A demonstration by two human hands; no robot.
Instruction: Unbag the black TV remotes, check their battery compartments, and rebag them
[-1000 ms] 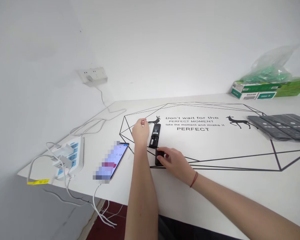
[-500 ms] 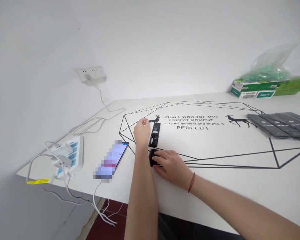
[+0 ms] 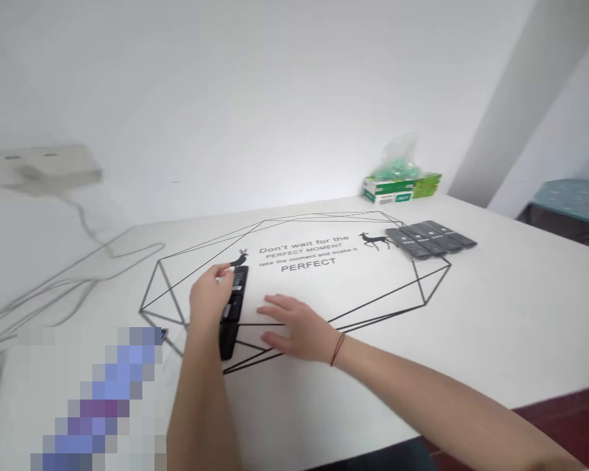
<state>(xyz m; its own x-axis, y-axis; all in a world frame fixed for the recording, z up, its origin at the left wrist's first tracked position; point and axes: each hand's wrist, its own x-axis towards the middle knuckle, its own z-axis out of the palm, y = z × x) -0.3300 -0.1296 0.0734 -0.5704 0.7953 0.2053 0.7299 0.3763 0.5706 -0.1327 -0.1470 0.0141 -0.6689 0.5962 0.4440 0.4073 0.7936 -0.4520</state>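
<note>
A black remote control (image 3: pixel 238 282) lies back up on the white table, with its battery bay open. Below its near end is a separate black piece (image 3: pixel 229 341) that looks like the battery cover; part of it is behind my left forearm. My left hand (image 3: pixel 210 293) is at the remote's left side, its thumb and fingers curled together in a pinch. Whatever is between those fingertips, if anything, is hidden. To the right of the remote, my right hand (image 3: pixel 299 327) hovers just over or rests on the table, fingers spread and holding nothing.
Several dark grey remotes (image 3: pixel 429 239) lie side by side at the table's right. Green and white boxes (image 3: pixel 389 190) under a plastic bag (image 3: pixel 398 160) stand by the back wall. A blurred-out phone (image 3: pixel 112 386) lies at the near left, and cables (image 3: pixel 86 281) run along the left edge.
My right hand has let go of the black cover piece and drawn off to the right, fingers spreading. My left hand stays beside the remote. The view has swung to the right.
</note>
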